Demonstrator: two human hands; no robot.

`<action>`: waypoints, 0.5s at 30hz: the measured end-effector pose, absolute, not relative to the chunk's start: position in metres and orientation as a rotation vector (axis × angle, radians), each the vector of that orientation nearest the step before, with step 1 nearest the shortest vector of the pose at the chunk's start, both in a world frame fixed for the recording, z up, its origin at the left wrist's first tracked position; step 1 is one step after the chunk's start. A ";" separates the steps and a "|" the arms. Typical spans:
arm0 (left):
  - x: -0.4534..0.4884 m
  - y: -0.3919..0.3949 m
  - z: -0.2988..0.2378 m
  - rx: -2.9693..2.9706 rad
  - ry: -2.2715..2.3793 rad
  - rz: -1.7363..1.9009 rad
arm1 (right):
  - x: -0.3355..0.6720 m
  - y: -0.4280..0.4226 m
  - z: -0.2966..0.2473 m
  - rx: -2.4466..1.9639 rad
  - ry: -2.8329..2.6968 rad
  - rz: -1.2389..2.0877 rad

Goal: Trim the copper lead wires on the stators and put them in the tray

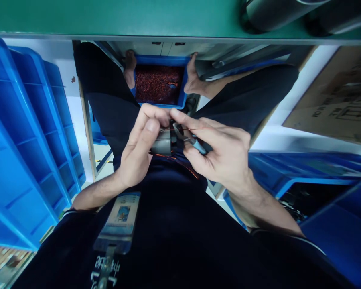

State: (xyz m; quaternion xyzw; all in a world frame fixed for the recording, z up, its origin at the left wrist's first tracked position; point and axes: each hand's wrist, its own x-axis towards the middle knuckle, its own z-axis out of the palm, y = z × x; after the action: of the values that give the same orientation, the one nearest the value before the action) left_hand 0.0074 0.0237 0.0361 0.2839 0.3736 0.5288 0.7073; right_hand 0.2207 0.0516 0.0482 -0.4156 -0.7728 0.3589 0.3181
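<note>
My left hand (140,150) is closed around a small grey cylindrical part (162,143), held in front of my dark shirt. My right hand (219,150) pinches a small hand tool with blue grips (195,145), its metal tip touching the part's end. Thin coppery wire (183,165) trails below the part. Both hands sit close together at the centre of the view, above my lap.
A blue tray of reddish-brown small parts (159,84) lies beyond, between bare feet on the floor. Stacked blue bins (33,132) stand at left, more blue crates (333,192) at right. A cardboard box (339,100) is upper right. A green table edge (123,20) crosses the top. A badge (120,218) hangs on my chest.
</note>
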 end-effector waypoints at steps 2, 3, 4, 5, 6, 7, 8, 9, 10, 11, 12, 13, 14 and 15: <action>0.011 0.020 0.027 0.528 0.787 1.234 | 0.218 0.051 0.043 -1.072 -1.962 1.036; 0.012 0.020 0.023 0.496 0.755 1.257 | 0.217 0.050 0.040 -1.084 -1.953 1.036; 0.013 0.020 0.019 0.476 0.733 1.273 | 0.216 0.050 0.038 -1.107 -1.956 1.028; 0.012 0.022 0.016 0.448 0.736 1.262 | 0.216 0.049 0.036 -1.126 -1.969 1.023; 0.010 0.025 0.014 0.463 0.772 1.248 | 0.215 0.048 0.034 -1.156 -1.986 1.027; 0.007 0.028 0.011 0.495 0.855 1.184 | 0.215 0.047 0.033 -1.182 -1.993 1.026; 0.004 0.031 0.008 0.537 0.948 1.104 | 0.215 0.047 0.032 -1.203 -1.989 1.034; 0.000 0.035 0.004 0.581 1.029 1.028 | 0.215 0.047 0.031 -1.200 -1.980 1.036; -0.003 0.038 -0.001 0.605 1.089 0.965 | 0.215 0.048 0.029 -1.195 -1.968 1.032; -0.005 0.042 -0.007 0.608 1.130 0.932 | 0.214 0.050 0.026 -1.194 -1.961 1.029; -0.007 0.044 -0.014 0.593 1.162 0.919 | 0.213 0.054 0.021 -1.184 -1.949 1.036; -0.007 0.046 -0.020 0.564 1.189 0.916 | 0.212 0.058 0.013 -1.187 -1.949 1.067; -0.006 0.048 -0.026 0.523 1.216 0.917 | 0.210 0.064 0.003 -1.180 -1.938 1.125; -0.004 0.049 -0.030 0.470 1.241 0.920 | 0.208 0.071 -0.010 -1.165 -1.918 1.201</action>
State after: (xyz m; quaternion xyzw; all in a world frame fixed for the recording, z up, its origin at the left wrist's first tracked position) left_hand -0.0038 0.0494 -0.0298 0.2102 0.5553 0.4116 0.6915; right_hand 0.2081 0.0706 -0.0096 -0.4375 -0.7203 0.4511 0.2937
